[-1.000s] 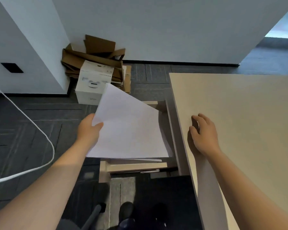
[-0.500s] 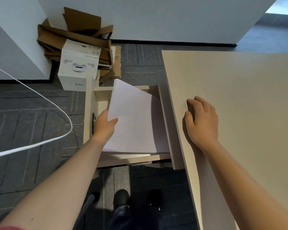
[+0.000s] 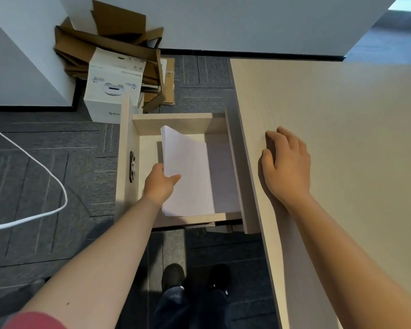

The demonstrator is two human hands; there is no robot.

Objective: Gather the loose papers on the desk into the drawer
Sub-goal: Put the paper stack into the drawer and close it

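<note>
The left hand (image 3: 160, 184) pinches a thin stack of white paper sheets (image 3: 188, 172) inside the open pale-wood drawer (image 3: 171, 122) at nine o'clock of the bare beige desktop (image 3: 342, 138), where the right hand (image 3: 286, 167) rests flat and empty, so seemingly only release and closing remain.

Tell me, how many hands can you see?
2. The left hand grips the papers over the open drawer; the right hand rests flat on the desk.

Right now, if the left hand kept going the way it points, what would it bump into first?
Probably the drawer: its far wall lies beyond the left hand holding the papers. Depth is unclear.
</note>
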